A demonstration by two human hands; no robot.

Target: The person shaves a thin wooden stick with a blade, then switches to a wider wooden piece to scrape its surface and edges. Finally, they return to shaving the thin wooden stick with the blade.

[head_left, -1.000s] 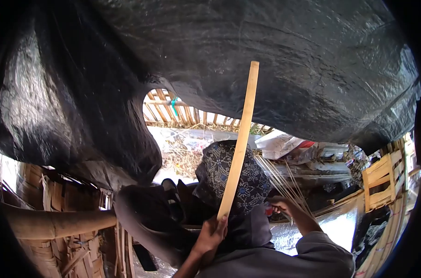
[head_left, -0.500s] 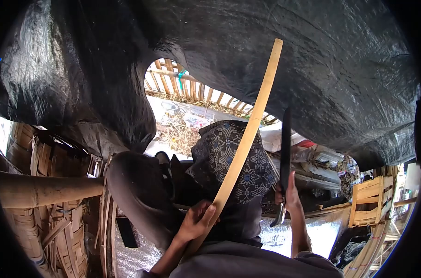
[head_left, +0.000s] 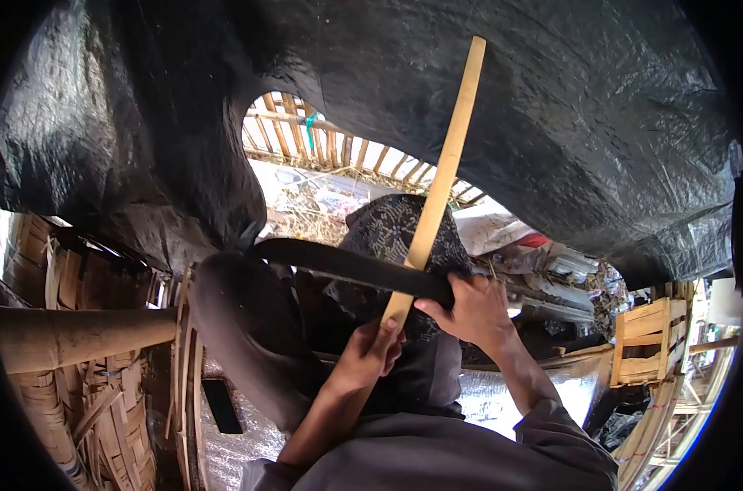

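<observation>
My left hand (head_left: pixel 365 353) is closed around the lower end of a long pale bamboo strip (head_left: pixel 448 164), its thumb lying along the strip. The strip slants up and away, its far end in front of the black sheeting. My right hand (head_left: pixel 479 313) grips a long dark machete (head_left: pixel 339 263) at the handle, which the fingers mostly hide. The blade points left and crosses over the strip just above my left hand. Beneath the strip, a dark patterned cloth (head_left: pixel 385 229) lies over my lap and leg.
Black plastic sheeting (head_left: pixel 568 106) hangs ahead and overhead. At left are a thick bamboo pole (head_left: pixel 85 337) and woven bamboo panels (head_left: pixel 48 401). A phone (head_left: pixel 222 407) lies on the silvery mat (head_left: pixel 232 454). A wooden crate (head_left: pixel 646 344) stands at right, a slatted bamboo fence (head_left: pixel 339 147) beyond.
My right hand has swung the machete from upright at the right to lying across the strip, blade leftward. The strip's far end has shifted slightly up and left.
</observation>
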